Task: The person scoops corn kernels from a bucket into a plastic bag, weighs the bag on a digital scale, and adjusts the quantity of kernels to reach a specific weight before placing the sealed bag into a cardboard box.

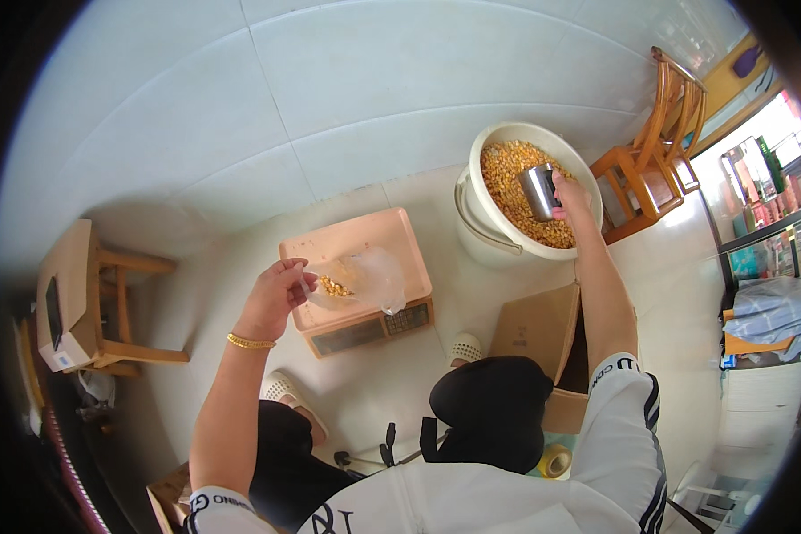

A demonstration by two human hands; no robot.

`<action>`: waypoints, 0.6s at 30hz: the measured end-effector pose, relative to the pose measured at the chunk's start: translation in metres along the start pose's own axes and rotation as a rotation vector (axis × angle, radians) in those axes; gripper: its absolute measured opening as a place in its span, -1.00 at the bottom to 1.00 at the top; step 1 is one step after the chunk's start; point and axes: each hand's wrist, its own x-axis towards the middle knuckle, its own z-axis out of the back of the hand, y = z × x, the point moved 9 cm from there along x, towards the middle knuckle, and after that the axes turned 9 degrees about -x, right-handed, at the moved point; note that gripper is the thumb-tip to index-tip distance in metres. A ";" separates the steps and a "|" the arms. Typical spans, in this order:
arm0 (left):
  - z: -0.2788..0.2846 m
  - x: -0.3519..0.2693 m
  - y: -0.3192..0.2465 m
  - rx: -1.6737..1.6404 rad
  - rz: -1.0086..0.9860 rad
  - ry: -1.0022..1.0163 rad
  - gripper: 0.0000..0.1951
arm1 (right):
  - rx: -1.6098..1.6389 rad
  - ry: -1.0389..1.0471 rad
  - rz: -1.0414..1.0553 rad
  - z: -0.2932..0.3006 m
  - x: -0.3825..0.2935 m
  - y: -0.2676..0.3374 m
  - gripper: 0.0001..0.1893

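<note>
My left hand (286, 288) pinches the rim of a clear plastic bag (377, 277). Some corn kernels (336, 286) lie inside the bag near its mouth. The bag rests on the pinkish tray of a digital weighing scale (387, 230), whose keypad and display face me. My right hand (572, 195) grips the handle of a metal cup (539, 191), tilted over the corn in a large white bucket (480, 227). The cup's inside is turned from view, so I cannot tell what it holds. Dried corn kernels (507, 157) fill much of the bucket.
A cardboard box (530, 327) stands open by my right knee, with a roll of tape (555, 460) near it. Wooden chairs (647, 173) stand behind the bucket. At left, a wooden stool (123, 300) bears a cardboard box (73, 287) and a phone (53, 312). A tiled wall (387, 87) rises behind.
</note>
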 end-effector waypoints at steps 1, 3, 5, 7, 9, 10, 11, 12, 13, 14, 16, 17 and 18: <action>0.011 -0.006 -0.002 0.023 -0.004 -0.017 -0.73 | -0.146 0.006 -0.011 -0.004 -0.017 0.032 -0.53; 0.021 -0.005 -0.001 0.024 0.010 -0.035 -0.73 | -0.306 -0.003 -0.027 0.007 -0.046 0.065 -0.55; 0.024 0.000 0.000 0.026 0.023 -0.035 -0.74 | -0.463 -0.078 0.135 0.016 -0.059 0.081 -0.60; 0.024 0.002 -0.003 0.023 0.018 -0.029 -0.74 | -0.471 -0.064 0.120 0.012 -0.064 0.075 -0.61; 0.026 -0.001 -0.005 0.026 0.013 -0.036 -0.73 | -0.392 -0.080 0.142 0.008 -0.077 0.073 -0.65; 0.023 -0.001 -0.005 0.030 0.015 -0.034 -0.73 | -0.393 -0.085 0.138 0.009 -0.071 0.062 -0.65; 0.020 -0.002 -0.005 0.033 0.015 -0.027 -0.73 | -0.329 -0.113 0.063 0.015 -0.063 0.041 -0.63; 0.020 -0.002 -0.005 0.034 0.012 -0.031 -0.73 | -0.265 -0.142 -0.013 0.019 -0.055 0.017 -0.60; 0.017 0.001 -0.005 0.029 0.008 -0.027 -0.72 | -0.275 -0.155 -0.019 0.023 -0.049 -0.004 -0.60; 0.014 0.005 -0.002 0.023 0.012 -0.007 -0.72 | 0.078 -0.134 -0.136 0.024 -0.045 -0.039 -0.57; 0.027 0.001 -0.002 0.048 0.012 -0.027 -0.72 | 0.578 -0.021 -0.282 0.004 -0.059 -0.047 -0.64; 0.030 0.002 -0.001 0.046 0.014 -0.032 -0.72 | 0.577 -0.016 -0.281 0.005 -0.063 -0.044 -0.64; 0.031 0.001 -0.001 0.047 0.003 -0.027 -0.71 | 0.711 0.004 -0.272 0.003 -0.068 -0.040 -0.64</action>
